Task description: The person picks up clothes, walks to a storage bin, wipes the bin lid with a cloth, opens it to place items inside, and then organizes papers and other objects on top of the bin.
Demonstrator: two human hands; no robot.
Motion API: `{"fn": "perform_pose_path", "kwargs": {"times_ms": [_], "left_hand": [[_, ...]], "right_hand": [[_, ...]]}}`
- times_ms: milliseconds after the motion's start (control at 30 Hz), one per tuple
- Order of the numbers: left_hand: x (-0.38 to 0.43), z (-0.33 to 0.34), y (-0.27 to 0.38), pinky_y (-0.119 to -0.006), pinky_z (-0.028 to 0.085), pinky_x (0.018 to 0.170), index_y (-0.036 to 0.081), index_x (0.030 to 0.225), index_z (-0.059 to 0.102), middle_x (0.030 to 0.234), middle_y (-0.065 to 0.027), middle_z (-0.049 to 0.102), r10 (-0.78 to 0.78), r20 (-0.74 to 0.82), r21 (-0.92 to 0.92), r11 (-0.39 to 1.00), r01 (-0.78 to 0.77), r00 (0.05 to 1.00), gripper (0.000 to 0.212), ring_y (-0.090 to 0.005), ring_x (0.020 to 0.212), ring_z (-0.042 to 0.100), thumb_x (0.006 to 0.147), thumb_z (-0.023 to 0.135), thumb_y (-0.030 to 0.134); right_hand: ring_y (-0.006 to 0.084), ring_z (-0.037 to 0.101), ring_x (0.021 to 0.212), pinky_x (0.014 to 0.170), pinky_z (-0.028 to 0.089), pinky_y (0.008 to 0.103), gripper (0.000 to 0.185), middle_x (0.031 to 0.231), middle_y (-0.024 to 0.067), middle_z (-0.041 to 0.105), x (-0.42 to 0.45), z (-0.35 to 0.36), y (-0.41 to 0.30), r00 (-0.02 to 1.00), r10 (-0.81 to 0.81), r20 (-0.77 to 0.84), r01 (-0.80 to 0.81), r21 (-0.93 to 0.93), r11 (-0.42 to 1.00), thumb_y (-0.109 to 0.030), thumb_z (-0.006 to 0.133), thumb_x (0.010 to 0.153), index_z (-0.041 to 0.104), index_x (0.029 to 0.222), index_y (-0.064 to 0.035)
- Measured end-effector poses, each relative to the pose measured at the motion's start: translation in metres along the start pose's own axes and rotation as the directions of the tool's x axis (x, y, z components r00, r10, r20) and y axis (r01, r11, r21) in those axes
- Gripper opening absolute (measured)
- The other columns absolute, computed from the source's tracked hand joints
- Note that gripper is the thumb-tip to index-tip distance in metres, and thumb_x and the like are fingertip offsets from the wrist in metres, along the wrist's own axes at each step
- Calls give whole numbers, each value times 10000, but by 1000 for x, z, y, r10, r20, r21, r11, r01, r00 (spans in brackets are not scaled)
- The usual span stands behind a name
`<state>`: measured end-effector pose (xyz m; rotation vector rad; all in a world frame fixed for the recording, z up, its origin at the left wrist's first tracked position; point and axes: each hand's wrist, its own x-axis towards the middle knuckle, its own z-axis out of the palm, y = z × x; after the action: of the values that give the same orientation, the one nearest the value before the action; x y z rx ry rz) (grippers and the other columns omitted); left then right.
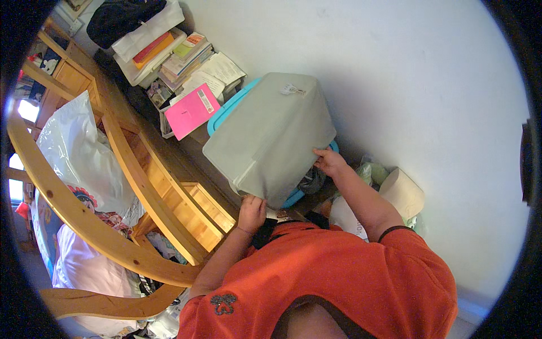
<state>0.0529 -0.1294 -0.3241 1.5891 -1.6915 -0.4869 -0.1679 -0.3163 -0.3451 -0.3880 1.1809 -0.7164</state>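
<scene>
A grey fabric storage box point(271, 135), or a box under a grey cover, stands tilted in the view before me, against the wall. My left hand point(252, 212) grips its near left corner, fingers curled over the edge. At its right edge, my right hand point(328, 162) holds the side, with some fingers hidden behind it. A white print marks the far end of the grey surface. Bright blue plastic rims point(232, 106) show beneath the box. A dark bundle point(312, 180) is partly visible below my right hand.
Left of the box lie a pink booklet point(192, 111) and stacked books point(184, 63). Wooden bed rails point(123, 254) curve along the left, with a clear plastic bag point(80, 148) behind them. A white wall point(423, 93) bounds the right. A toilet paper roll point(402, 193) is beside my right forearm.
</scene>
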Motion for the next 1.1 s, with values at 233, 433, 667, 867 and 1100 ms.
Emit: {"fn": "perform_pose_path", "kwargs": {"times_ms": [233, 433, 667, 867, 1100], "left_hand": [[-11, 8, -2, -384, 416, 611, 11, 777, 516, 727, -178, 499, 0, 33, 23, 1000, -1, 999, 106, -346, 684, 493, 707, 561, 77], [-12, 9, -2, -380, 426, 572, 11, 777, 519, 716, -172, 502, 39, 8, 29, 999, -39, 999, 115, -338, 653, 500, 709, 567, 91], [-17, 16, -3, -389, 428, 542, 16, 746, 517, 687, -173, 502, 1, 55, 58, 998, -4, 999, 120, -343, 628, 507, 711, 571, 117], [-19, 16, -2, -400, 423, 565, 24, 725, 516, 689, -173, 503, -60, 111, 64, 996, 53, 992, 117, -346, 629, 505, 714, 573, 125], [24, -15, 2, -314, 405, 559, -9, 763, 489, 651, -139, 498, -336, -270, -235, 932, 277, 902, 99, -233, 577, 484, 746, 510, 86]], "right_hand": [[226, 432, 1031, 860, 355, 389, 483, 1151, 54, 418, 6, -12, 7, 998, 63, -12, -64, -27, 998, -76, 542, 767, 294, 1177, -139], [212, 480, 885, 684, 405, 358, 443, 1043, 27, 497, 21, -22, 19, 1000, -14, 2, 14, -28, 1000, -76, 580, 715, 395, 1109, -161], [218, 469, 893, 735, 381, 366, 455, 1054, 43, 494, 32, -38, 26, 999, -17, 28, 18, -58, 998, -118, 607, 705, 398, 1109, -134], [220, 461, 892, 752, 371, 362, 458, 1056, 45, 491, 32, -38, 27, 1000, -22, -7, 21, -146, 989, -155, 610, 709, 395, 1110, -112], [234, 385, 1094, 899, 312, 385, 582, 1210, 116, 386, -2, -3, 6, 990, -59, 125, 64, -41, 997, -298, 521, 792, 246, 1255, -77]]}}
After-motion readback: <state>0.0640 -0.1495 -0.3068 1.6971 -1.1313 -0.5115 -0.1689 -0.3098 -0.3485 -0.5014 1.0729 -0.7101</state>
